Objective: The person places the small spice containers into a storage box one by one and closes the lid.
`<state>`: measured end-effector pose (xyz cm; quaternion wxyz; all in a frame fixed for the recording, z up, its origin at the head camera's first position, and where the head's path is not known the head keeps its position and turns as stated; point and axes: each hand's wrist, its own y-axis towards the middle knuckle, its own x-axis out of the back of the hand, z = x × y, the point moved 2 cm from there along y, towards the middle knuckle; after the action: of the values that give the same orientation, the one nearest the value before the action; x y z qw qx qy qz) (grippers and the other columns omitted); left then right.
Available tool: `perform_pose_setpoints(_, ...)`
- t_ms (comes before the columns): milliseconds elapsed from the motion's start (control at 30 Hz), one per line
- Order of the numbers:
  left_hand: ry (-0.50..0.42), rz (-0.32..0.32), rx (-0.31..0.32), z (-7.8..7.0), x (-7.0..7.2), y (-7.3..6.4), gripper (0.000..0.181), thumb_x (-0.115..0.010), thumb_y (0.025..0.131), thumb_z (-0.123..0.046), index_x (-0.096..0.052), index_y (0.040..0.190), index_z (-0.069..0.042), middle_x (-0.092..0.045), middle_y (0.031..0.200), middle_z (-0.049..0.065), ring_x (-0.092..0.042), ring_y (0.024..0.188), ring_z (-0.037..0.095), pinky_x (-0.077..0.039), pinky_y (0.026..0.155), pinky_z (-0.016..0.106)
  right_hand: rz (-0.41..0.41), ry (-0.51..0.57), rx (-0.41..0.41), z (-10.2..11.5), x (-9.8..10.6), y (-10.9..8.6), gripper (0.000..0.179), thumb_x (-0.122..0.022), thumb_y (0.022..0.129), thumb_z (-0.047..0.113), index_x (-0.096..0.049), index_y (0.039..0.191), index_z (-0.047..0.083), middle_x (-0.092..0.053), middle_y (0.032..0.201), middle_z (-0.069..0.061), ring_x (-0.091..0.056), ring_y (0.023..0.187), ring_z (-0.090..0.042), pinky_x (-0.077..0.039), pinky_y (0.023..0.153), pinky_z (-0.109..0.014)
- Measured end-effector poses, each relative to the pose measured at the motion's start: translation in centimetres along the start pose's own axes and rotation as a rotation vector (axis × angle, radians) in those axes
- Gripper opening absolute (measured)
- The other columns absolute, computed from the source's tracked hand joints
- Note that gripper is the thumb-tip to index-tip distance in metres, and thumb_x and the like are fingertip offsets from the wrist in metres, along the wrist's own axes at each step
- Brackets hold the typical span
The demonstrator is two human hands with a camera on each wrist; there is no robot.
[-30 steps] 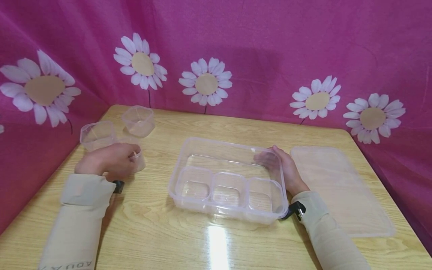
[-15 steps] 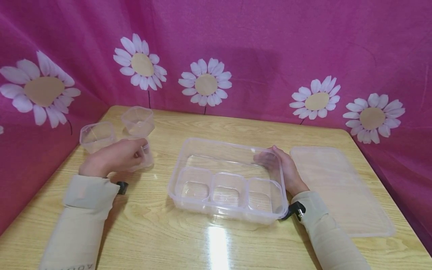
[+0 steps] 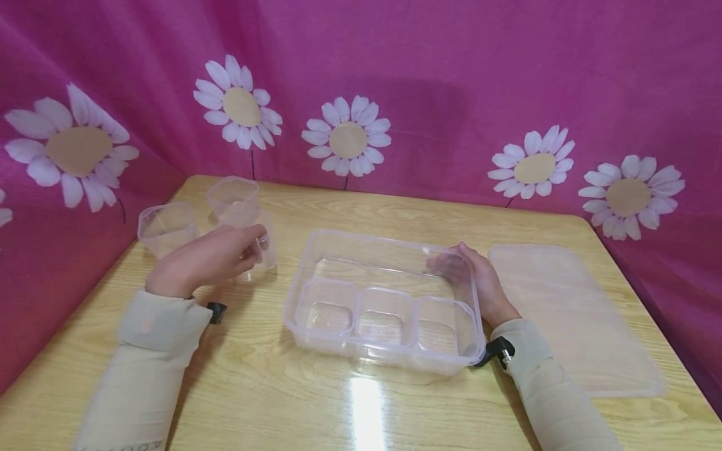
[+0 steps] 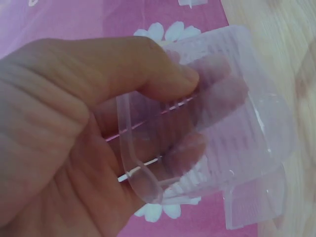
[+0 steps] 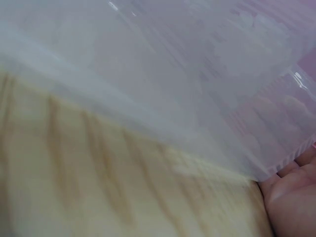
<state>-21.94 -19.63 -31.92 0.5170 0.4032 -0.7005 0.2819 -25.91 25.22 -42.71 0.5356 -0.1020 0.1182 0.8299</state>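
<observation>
My left hand (image 3: pixel 211 257) pinches a small clear plastic container (image 3: pixel 269 247) by its wall, over the left part of the table. In the left wrist view the thumb lies on the near face of this container (image 4: pixel 232 128), and the fingers show through it from behind. My right hand (image 3: pixel 479 282) rests against the right end of a large clear plastic box (image 3: pixel 383 357), its fingers seen through the wall at the far corner. Three small clear containers (image 3: pixel 385 316) stand in a row along the near side inside the box. The right wrist view shows the box wall (image 5: pixel 148 98) close beside the palm.
Two more small clear containers stand at the back left, one by the table's left edge (image 3: pixel 166 230) and one farther back (image 3: pixel 233 199). A clear flat lid (image 3: pixel 575 319) lies on the wooden table to the right. Pink flowered cloth (image 3: pixel 417 106) hangs behind and beside the table.
My left hand has moved right and slightly away with the small container, toward the large box. The right hand and the box stay in place; the view has shifted slightly.
</observation>
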Motion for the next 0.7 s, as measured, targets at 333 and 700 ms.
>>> perform_pose_setpoints(333, 0.022, -0.074, -0.033, -1.6, 0.5, 0.9, 0.009, -0.062, 0.097, -0.003, -0.057, 0.103, -0.008, -0.072, 0.090, 0.006, -0.059, 0.072, 0.014, -0.054, 0.074, 0.034, 0.019, 0.058, -0.005, -0.2, 0.7, 0.2, 0.044, -0.044, 0.110, 0.040, -0.075, 0.111, 0.009, -0.081, 0.112, -0.004, -0.076, 0.108, -0.019, -0.054, 0.105, -0.029)
perform_pose_setpoints(700, 0.040, -0.267, -0.153, -3.2, 0.5, 2.2, 0.009, -0.061, 0.095, 0.000, -0.056, 0.100, -0.005, -0.070, 0.087, 0.007, -0.066, 0.077, 0.020, -0.058, 0.077, 0.038, 0.047, 0.031, 0.025, -0.2, 0.7, 0.1, 0.047, -0.035, 0.113, 0.036, -0.075, 0.113, 0.010, -0.080, 0.113, -0.002, -0.076, 0.109, -0.018, -0.054, 0.104, -0.029)
